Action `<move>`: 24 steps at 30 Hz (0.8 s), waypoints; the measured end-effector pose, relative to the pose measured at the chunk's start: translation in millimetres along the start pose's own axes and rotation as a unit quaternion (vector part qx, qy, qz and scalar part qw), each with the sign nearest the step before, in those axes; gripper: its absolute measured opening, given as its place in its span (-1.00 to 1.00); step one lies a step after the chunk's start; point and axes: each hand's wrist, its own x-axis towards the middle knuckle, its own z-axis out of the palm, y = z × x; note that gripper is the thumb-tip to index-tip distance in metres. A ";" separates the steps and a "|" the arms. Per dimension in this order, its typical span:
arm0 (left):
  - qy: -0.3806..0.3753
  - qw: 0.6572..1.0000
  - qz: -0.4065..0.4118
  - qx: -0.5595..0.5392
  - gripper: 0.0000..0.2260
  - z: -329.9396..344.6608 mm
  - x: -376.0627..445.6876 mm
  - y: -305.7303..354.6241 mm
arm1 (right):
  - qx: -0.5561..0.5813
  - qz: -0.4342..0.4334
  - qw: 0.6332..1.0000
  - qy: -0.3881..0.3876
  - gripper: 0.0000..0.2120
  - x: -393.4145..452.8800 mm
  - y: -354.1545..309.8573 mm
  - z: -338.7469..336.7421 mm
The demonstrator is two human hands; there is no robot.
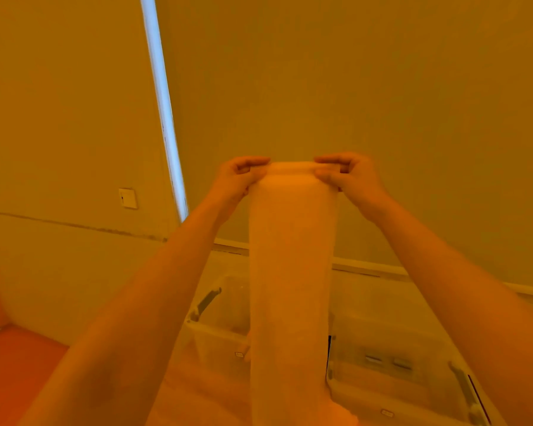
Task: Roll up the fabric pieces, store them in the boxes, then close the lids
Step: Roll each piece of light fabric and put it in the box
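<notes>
The left hand [239,176] and right hand [350,176] pinch the fabric piece's [291,272] rolled top edge; the hanging fabric hides part of two clear boxes [391,348] on the floor [197,392].

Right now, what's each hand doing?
Left hand: pinches the top left corner of the fabric piece, which hangs down.
Right hand: pinches the top right corner of the same piece.
</notes>
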 end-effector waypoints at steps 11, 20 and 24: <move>-0.023 0.994 -0.091 0.051 -0.83 -28.7 13.0 -103.4 | -0.013 0.114 0.993 -0.022 -0.79 -5.7 81.5 36.5; -0.065 0.976 -0.209 -0.006 -0.82 -33.1 19.1 -218.8 | -0.024 0.255 0.961 -0.100 -0.84 -15.0 197.4 69.7; -0.095 0.964 -0.246 0.027 -0.78 -32.8 19.8 -268.5 | -0.020 0.290 0.952 -0.099 -0.81 -24.7 236.0 84.9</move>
